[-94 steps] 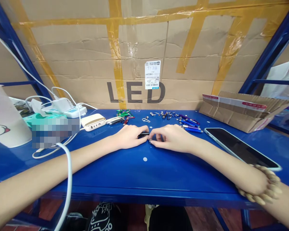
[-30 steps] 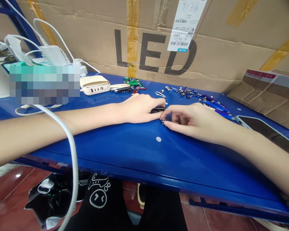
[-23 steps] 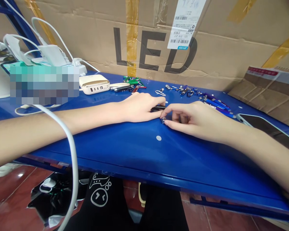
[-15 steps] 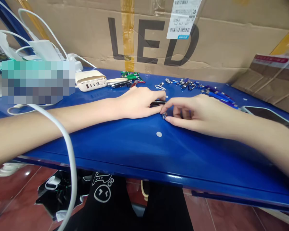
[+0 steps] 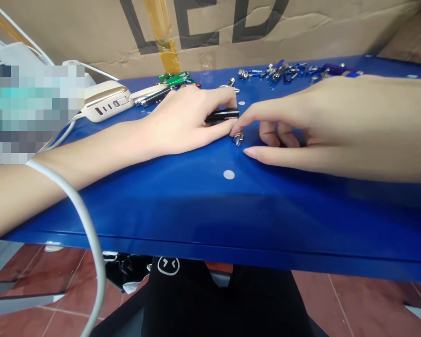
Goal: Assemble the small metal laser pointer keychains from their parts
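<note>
My left hand rests on the blue shelf with its fingers curled round a small black tube, whose end sticks out to the right. My right hand lies just right of it, forefinger tip touching the tube's end and thumb stretched along the shelf. A small silver metal piece sits between that forefinger and thumb; I cannot tell whether they pinch it.
Behind the hands lie green tubes, a silver clip and several blue and silver small parts. A white and gold power bank sits at the left, a white cable crosses my left forearm. A taped cardboard box walls the back.
The camera has dipped and moved closer, so the hands look larger and higher in view. Both hands keep the same pose at the black tube.
</note>
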Action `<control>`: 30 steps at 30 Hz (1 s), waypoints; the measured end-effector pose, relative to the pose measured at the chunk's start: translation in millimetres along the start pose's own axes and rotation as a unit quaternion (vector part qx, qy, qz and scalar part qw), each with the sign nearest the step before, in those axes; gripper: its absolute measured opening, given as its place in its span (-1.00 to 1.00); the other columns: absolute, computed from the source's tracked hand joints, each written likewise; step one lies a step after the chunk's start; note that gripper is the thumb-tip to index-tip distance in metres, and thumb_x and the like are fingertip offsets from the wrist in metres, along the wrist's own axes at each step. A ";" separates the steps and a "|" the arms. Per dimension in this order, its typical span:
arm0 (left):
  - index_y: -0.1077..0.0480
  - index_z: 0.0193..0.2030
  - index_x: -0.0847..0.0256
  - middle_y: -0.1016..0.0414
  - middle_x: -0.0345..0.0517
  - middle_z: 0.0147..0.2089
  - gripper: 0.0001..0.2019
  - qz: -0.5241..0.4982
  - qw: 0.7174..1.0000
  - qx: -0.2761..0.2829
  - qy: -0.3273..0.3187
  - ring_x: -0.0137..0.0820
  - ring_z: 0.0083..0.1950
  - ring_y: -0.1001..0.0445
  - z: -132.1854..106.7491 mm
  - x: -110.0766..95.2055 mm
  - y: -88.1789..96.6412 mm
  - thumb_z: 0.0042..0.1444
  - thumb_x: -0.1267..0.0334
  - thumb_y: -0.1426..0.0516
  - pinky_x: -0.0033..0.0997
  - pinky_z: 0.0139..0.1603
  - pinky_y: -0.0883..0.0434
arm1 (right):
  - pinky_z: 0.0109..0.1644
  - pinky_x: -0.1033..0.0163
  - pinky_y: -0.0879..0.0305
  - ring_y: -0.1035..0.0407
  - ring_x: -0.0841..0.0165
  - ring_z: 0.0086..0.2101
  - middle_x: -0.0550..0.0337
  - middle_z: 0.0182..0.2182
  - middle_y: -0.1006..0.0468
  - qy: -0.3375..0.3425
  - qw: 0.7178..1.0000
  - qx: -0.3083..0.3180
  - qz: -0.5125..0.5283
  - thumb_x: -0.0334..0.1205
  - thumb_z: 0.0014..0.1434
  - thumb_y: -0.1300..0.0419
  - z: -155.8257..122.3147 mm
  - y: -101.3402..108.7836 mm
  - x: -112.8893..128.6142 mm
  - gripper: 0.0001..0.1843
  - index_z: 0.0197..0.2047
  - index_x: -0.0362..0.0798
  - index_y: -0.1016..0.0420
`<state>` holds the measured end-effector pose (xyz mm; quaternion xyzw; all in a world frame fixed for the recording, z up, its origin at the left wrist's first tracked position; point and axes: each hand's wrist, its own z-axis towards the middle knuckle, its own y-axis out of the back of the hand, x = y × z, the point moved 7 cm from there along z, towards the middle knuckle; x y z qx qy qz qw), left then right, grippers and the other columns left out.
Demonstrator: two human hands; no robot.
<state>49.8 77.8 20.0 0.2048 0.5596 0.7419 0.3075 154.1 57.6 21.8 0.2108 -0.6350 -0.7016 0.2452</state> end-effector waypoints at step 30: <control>-0.36 -0.15 0.27 -0.43 -0.16 -0.31 -0.65 0.067 0.998 0.015 0.005 -0.46 -0.31 -0.34 0.4 -4.2 2.9 0.13 0.08 0.09 -0.51 -0.28 -0.21 | -0.35 0.32 -0.10 -0.32 0.19 -0.08 0.25 -0.32 -0.48 0.051 0.989 -0.018 0.139 -0.04 0.09 -0.05 -15.5 -14.7 -0.4 -0.70 -0.19 0.04 -0.47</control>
